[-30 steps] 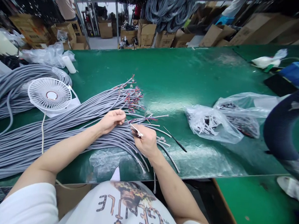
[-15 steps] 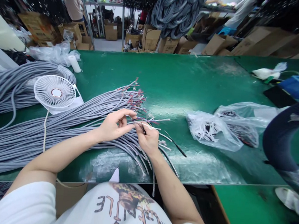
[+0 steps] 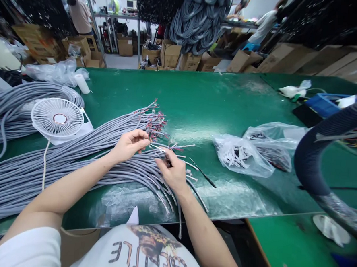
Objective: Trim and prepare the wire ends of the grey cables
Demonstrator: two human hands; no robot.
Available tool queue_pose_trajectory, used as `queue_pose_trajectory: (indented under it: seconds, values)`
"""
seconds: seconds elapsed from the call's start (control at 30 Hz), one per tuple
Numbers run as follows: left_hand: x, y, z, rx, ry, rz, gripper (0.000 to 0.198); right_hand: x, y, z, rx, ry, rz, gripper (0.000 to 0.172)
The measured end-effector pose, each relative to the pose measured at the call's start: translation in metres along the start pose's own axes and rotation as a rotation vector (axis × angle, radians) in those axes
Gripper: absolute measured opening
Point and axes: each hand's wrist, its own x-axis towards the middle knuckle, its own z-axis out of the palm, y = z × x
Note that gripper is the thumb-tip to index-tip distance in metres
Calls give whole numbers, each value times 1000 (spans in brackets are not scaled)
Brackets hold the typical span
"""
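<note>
Many grey cables [image 3: 83, 154] lie across the green table, their stripped ends with red and dark wires [image 3: 157, 124] fanned out near the middle. My left hand [image 3: 131, 144] pinches the end of a cable, thumb and forefinger together, above the bundle. Just right of it, my right hand [image 3: 173, 169] has its fingers curled round a small dark tool, partly hidden by the palm. A thin white strand [image 3: 157, 147] stretches between the two hands. To the right of my right hand lies a thin black tool [image 3: 204, 174], possibly tweezers.
A white fan [image 3: 58, 118] stands on the left beside coiled grey cable [image 3: 32, 90]. Clear bags of small parts [image 3: 240, 155] lie to the right, before a thick dark hose [image 3: 313, 150]. A blue tray [image 3: 322, 104] sits at the back right. People are in the background.
My hands have moved apart slightly, the left one drawing back to the left, and a white strand now shows between them. The whole view has shifted a little.
</note>
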Motion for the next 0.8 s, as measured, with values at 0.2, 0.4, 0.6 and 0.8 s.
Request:
queue_pose_trajectory:
  seconds: [0.2, 0.4, 0.6, 0.8]
  values:
    - [0, 4, 3, 9, 8, 6, 29, 2, -27, -24, 87, 190, -2, 33]
    - [-9, 3, -2, 174, -12, 141, 10, 16, -41, -6, 113, -77, -120, 20]
    - [-11, -5, -18, 384, -161, 413, 8, 28, -35, -8, 225, -75, 12, 12]
    - [-21, -2, -15, 517, -277, 496, 18, 27, -36, -7, 426, -74, 221, 16]
